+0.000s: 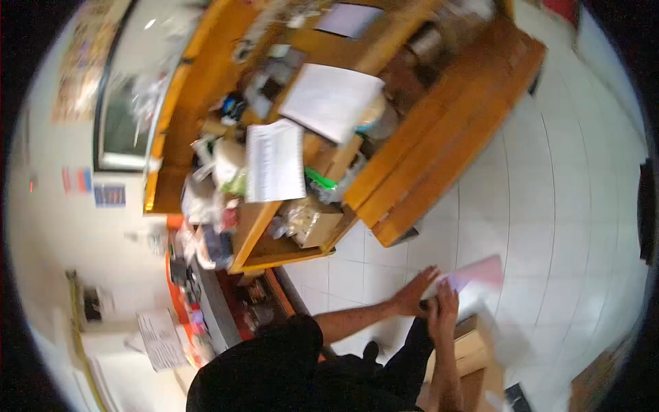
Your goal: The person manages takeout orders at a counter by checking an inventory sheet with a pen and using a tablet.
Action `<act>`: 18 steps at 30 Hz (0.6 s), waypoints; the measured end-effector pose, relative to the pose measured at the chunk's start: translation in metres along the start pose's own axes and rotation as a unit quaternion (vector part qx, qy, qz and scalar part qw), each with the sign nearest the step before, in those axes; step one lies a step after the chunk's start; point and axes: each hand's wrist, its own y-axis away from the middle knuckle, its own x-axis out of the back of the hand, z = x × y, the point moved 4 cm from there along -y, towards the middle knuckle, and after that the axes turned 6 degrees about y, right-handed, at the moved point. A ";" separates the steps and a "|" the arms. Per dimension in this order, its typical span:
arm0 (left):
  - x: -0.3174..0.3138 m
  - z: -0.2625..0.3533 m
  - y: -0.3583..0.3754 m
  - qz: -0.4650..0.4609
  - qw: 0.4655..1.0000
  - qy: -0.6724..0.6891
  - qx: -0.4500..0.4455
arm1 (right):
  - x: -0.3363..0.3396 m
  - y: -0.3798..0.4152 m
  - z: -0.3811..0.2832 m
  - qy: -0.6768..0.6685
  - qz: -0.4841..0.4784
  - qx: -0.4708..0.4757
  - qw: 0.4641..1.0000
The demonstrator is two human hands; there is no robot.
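Observation:
Both hands are close together at the lower middle, in front of the body. My left hand (415,293) has its fingers bent near a small dark object that is too blurred to name. Beside it on the right, my right hand (443,309) is closed on a pink and lilac sheet (482,273), which sticks out to the right above the tiled floor. The sheet is smeared by motion. Whether my left hand grips the dark object or the sheet cannot be made out.
A wooden desk (195,137) with papers (332,100), bags and loose items stands at the upper left. A wooden bench (446,130) runs beside it. An open cardboard box (473,353) sits under my right forearm. Orange-edged shelving (281,295) is at the lower left.

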 end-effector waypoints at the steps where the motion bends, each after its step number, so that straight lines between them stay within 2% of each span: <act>1: 0.014 0.035 0.012 0.044 0.993 0.019 -0.110 | 0.024 -0.004 -0.059 0.000 -0.043 0.042 0.998; 2: -0.001 0.028 0.024 0.038 0.986 0.150 -0.064 | 0.044 -0.009 -0.101 0.008 -0.083 0.074 0.994; 3: 0.012 0.047 0.050 0.157 0.942 0.296 0.021 | 0.053 -0.012 -0.147 0.035 -0.095 0.121 0.987; 4: 0.029 0.069 0.080 0.258 0.854 0.438 0.109 | 0.063 -0.018 -0.193 0.062 -0.112 0.162 0.979; 5: 0.046 0.081 0.086 0.265 0.847 0.452 0.092 | 0.074 -0.026 -0.229 0.015 -0.115 0.205 0.972; 8: 0.133 0.076 0.110 0.482 0.735 0.477 -0.011 | 0.092 -0.048 -0.327 -0.080 -0.168 0.247 0.951; 9: 0.164 0.097 0.120 0.491 0.686 0.537 -0.024 | 0.106 -0.057 -0.349 -0.008 -0.090 0.288 0.953; 10: 0.222 0.144 0.139 0.520 0.752 0.404 0.000 | 0.116 -0.068 -0.368 0.062 -0.012 0.324 0.944; 11: 0.260 0.159 0.157 0.515 0.787 0.340 0.013 | 0.123 -0.084 -0.380 0.112 0.084 0.277 0.951; 12: 0.289 0.153 0.171 0.494 0.821 0.277 0.065 | 0.128 -0.097 -0.387 0.159 0.180 0.223 0.945; 13: 0.310 0.134 0.178 0.478 0.839 0.261 -0.003 | 0.127 -0.112 -0.390 0.191 0.178 0.186 0.947; 14: 0.341 0.148 0.189 0.473 0.845 0.244 -0.048 | 0.124 -0.128 -0.389 0.222 0.179 0.151 0.946; 15: 0.360 0.128 0.190 0.452 0.859 0.229 -0.079 | 0.112 -0.145 -0.379 0.235 0.184 0.149 0.943; 16: 0.385 0.131 0.197 0.398 0.889 0.226 -0.035 | 0.089 -0.167 -0.359 0.062 0.091 0.156 0.982; 17: 0.402 0.122 0.196 0.359 0.888 0.281 -0.053 | 0.067 -0.184 -0.344 -0.115 -0.007 0.160 0.980; 18: 0.418 0.114 0.192 0.322 0.885 0.329 -0.074 | 0.053 -0.196 -0.331 -0.106 -0.002 0.169 0.980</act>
